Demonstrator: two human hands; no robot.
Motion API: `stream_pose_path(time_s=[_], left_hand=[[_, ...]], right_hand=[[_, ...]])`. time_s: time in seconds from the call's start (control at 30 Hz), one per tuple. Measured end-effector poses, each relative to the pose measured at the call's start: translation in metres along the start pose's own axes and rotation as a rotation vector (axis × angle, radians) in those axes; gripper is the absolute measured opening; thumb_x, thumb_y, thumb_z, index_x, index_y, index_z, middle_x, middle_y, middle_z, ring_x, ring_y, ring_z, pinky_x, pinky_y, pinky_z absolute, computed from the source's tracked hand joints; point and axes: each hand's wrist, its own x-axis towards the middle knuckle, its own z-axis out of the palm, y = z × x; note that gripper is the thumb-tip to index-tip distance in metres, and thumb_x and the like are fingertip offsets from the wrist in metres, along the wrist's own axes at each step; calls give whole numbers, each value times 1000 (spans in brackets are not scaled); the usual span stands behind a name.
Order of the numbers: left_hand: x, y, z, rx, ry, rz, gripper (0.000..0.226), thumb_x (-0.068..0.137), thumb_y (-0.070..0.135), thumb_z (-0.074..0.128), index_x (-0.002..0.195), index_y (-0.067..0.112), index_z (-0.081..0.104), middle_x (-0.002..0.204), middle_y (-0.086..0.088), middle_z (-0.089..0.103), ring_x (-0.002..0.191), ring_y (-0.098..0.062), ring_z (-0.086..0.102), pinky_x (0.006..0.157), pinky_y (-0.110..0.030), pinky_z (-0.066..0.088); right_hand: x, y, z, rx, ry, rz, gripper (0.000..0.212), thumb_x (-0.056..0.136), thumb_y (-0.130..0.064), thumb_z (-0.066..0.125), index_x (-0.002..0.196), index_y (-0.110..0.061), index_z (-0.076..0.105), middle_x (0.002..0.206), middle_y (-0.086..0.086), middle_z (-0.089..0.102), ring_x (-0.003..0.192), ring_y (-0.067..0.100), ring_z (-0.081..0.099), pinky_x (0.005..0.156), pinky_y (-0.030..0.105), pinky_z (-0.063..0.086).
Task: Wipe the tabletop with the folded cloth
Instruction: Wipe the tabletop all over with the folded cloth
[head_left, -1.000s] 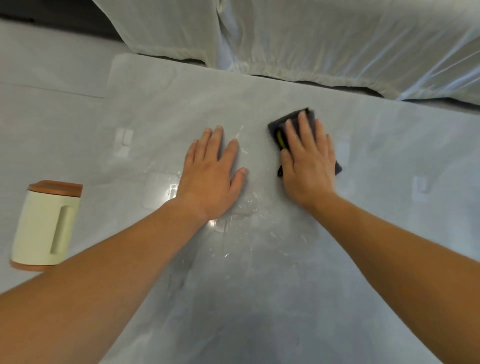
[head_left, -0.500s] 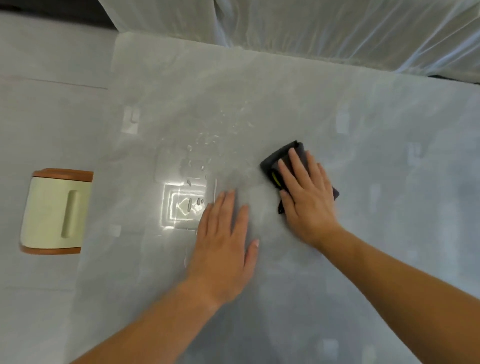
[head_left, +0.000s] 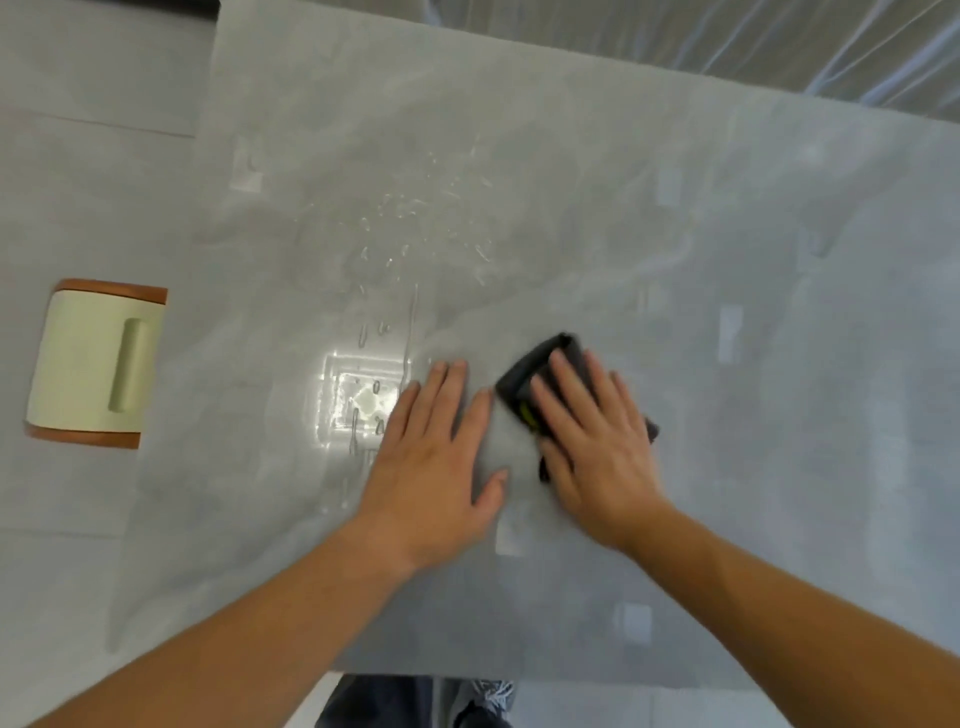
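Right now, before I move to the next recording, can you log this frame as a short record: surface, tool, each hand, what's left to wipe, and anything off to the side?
surface: grey tabletop, glossy, reflecting a ceiling light
tool: dark folded cloth, flat on the tabletop
right hand: palm down, pressing on the cloth
left hand: flat on the bare tabletop beside the cloth, holding nothing
left to wipe: water droplets and streaks beyond and left of the hands
off to the side: cream canister with brown lid, left of the tabletop
below near edge: person's shoes on the floor
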Motion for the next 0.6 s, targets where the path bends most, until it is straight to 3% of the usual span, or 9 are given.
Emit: stream_pose_path(time_s=[0.07,0.13,0.27,0.3,0.37,0.5,0.6], left_hand=[[-9,0,-2,-1,6,1,77,91,54,37,155,12,26,166,-16,6,154,-28,-3,122,-49,9],[-23,5,-1,8,13,-3,75,95,51,35,157,12,20,166,-14,0,153,-27,-8,122,-49,5],[-55,23,13,11,12,-28,69,97,47,36,155,11,28,166,-16,8,154,-29,0,122,-50,9],[-63,27,16,17,11,-40,68,97,47,35,154,11,30,165,-17,11,153,-30,2,122,-50,9],[-79,33,21,23,11,-66,66,97,46,34,153,12,31,164,-17,13,153,-31,4,123,-49,7],[-109,35,26,26,-10,-115,64,98,46,33,154,15,29,165,-16,12,153,-30,3,123,-45,3],[-125,28,28,47,-23,-130,63,98,47,33,153,16,31,164,-18,13,153,-33,4,123,-44,0]], right_hand=[[-31,14,-4,-40,-102,-159,57,101,-32,42,156,-22,33,167,4,18,155,33,10,122,56,18],[-32,40,-13,-42,-101,-152,57,100,-30,40,156,-23,33,167,3,20,155,32,10,121,57,18],[-7,47,-17,59,44,362,58,100,-31,32,157,-25,28,168,0,12,155,29,5,125,53,6],[-11,32,-12,66,58,410,59,100,-32,32,158,-24,27,168,-1,11,155,29,4,125,50,4],[-42,-4,3,54,53,285,58,100,-34,36,157,-24,30,168,1,13,155,31,5,124,52,7],[-123,-36,18,-33,-92,-180,59,100,-33,44,156,-24,32,167,2,18,155,32,8,122,56,16],[-115,-10,15,-52,-78,-215,61,95,-28,49,155,-24,36,166,1,22,154,31,13,123,55,15]])
